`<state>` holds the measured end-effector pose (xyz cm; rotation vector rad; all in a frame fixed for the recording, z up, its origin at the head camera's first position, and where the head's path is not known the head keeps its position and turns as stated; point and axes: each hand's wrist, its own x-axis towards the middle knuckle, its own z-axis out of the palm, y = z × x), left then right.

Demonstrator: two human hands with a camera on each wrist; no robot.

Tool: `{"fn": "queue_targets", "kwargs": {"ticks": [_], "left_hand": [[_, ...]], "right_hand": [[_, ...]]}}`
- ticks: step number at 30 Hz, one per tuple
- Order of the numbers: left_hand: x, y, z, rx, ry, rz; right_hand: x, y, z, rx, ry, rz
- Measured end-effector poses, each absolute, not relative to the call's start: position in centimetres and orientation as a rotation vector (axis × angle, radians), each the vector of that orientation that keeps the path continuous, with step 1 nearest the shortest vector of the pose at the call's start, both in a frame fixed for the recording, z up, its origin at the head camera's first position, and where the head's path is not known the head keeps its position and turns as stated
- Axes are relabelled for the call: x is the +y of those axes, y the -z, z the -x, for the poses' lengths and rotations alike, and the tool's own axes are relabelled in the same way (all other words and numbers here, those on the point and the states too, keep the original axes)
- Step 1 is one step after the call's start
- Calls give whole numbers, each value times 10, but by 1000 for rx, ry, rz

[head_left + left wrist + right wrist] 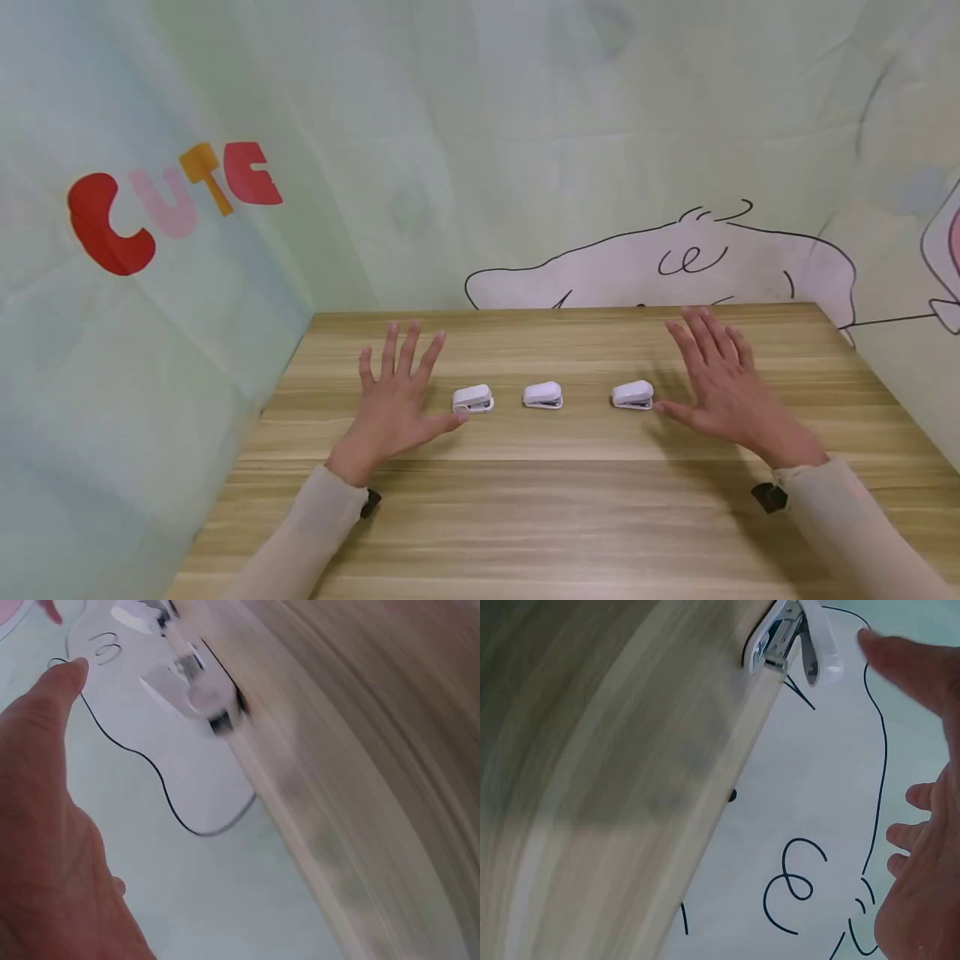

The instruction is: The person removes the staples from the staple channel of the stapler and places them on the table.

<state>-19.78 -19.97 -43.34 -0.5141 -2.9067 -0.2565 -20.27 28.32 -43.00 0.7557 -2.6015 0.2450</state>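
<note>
Three small white staplers lie in a row across the table. The left stapler (pixel 472 399) is beside my left hand (pixel 390 412), whose fingers are spread and whose thumb tip is right at its near corner. A middle stapler (pixel 542 395) sits a short way to its right. Close to the right stapler (pixel 633 395) is the thumb of my right hand (pixel 723 392), also with fingers spread. Neither hand holds anything. The right wrist view shows a stapler (pixel 791 645) with its metal inside visible; the left wrist view has a blurred stapler (pixel 199 686).
The wood-grain table (pixel 525 517) ends at a back edge against a pale green cloth backdrop (pixel 420 167). The cloth carries a white cartoon drawing (pixel 600 271) and coloured letters on the left. Dark bands (pixel 769 497) show at the cuffs of both sleeves.
</note>
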Motion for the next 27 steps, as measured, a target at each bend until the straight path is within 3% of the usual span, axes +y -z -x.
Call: {"fn": "queue_targets", "kwargs": {"ticks": [13,27], "left_hand": [[-115,440,208,-2810,692,922],[-43,437,211,-2778,881,1129]], "right_hand": [[271,436,204,-2788,-912,-639],[269,455,209,-2907,-1154,-450]]}}
